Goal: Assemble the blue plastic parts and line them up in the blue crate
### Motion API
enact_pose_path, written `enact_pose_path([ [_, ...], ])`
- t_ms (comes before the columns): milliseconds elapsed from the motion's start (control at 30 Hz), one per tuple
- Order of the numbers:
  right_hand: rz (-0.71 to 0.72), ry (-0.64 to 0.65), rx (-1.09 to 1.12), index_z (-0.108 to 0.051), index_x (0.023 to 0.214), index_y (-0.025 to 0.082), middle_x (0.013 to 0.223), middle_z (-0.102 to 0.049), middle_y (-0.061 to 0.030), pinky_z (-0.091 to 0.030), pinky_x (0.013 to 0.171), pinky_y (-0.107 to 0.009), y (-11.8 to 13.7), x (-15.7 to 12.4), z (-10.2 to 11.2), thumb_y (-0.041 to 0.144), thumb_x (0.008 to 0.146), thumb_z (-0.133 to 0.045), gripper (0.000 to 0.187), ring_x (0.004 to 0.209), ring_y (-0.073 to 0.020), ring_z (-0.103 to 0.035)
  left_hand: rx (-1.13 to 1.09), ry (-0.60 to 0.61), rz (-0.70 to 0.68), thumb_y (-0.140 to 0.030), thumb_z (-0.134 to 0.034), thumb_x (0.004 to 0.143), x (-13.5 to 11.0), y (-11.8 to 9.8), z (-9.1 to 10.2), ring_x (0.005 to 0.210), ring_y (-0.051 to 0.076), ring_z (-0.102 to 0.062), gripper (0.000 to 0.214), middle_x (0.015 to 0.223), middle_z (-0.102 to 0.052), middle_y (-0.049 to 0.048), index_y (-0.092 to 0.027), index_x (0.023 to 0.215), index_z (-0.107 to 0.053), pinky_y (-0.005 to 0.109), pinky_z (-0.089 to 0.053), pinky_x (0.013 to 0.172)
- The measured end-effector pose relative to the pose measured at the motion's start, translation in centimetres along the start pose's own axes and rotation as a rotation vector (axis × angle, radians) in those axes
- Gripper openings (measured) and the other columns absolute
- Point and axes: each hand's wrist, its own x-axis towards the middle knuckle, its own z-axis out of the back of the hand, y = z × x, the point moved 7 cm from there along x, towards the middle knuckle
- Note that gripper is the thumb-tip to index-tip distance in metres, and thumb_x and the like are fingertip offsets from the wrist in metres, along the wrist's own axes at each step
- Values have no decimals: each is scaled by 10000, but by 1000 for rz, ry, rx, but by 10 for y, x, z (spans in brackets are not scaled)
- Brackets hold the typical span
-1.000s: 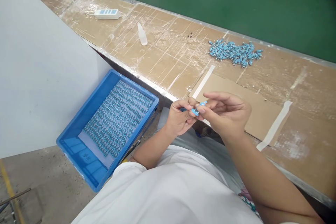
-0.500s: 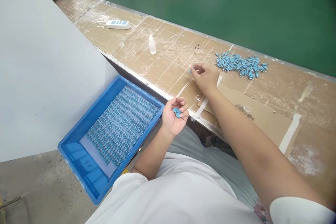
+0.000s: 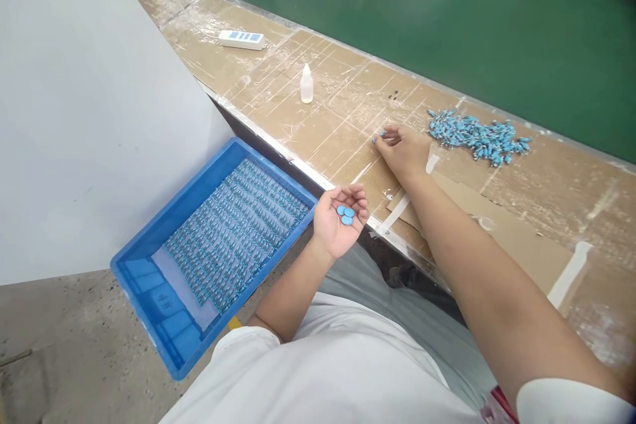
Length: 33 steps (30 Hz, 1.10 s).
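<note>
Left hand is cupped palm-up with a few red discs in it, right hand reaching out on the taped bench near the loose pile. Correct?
Not quite: in the head view the discs in the left hand are blue, not red. The right hand does reach out on the bench near the pile.

A long desk (image 3: 322, 116) covered in taped, scuffed cardboard runs diagonally, edged with a metal strip. Beyond it lies a green belt (image 3: 447, 26) with a black cable at its far side. A pale grey panel (image 3: 74, 112) stands left above stained concrete floor (image 3: 64, 358). Light is even.

Tray (image 3: 149, 265) left of bench (image 3: 497, 212); bottle (image 3: 307, 85) on bench, parts pile (image 3: 477, 136) right.
</note>
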Motion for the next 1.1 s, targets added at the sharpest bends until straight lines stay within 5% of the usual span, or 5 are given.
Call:
enact_pose_path([
  [300,-82,-94,-7,-694,1107,150,1053,-739,-109,-564,885,-407,11,-10,31,358,839,-682,339,792,-249,-722,24,-6,-55,-276,-478,917,1,-1,-3,1056,201,-695,328,1045,-733,144,-75,974,-731,325,-525,1014],
  [500,81,-166,59,-741,984,209,739,-702,-32,-540,646,-310,71,-99,90,402,912,-650,225,619,-176,-660,55,9,-92,-284,-438,920,6,5,-6,1141,221,-681,360,1140,-724,153,-88,959,-736,348,-488,1089],
  [700,218,38,280,-729,1051,239,1024,-736,-57,-552,571,-288,106,-175,98,345,879,-770,206,737,-172,-685,121,66,-73,-331,-401,941,9,23,-13,1193,238,-662,403,1173,-719,150,-107,965,-735,363,-453,1121],
  [933,-5,180,302,-704,1246,333,957,-736,-15,-599,590,-355,90,-179,97,369,884,-737,365,677,-194,-674,172,137,-95,-391,-374,958,4,40,-24,1196,260,-659,457,1136,-727,150,-114,912,-734,394,-451,1112],
  [1100,26,200,288,-762,1108,332,981,-750,-6,-608,615,-377,89,-177,105,360,866,-742,244,705,-214,-690,210,83,-87,-398,-410,932,3,48,-22,1157,278,-673,423,1044,-733,158,-118,852,-717,420,-490,1049],
])
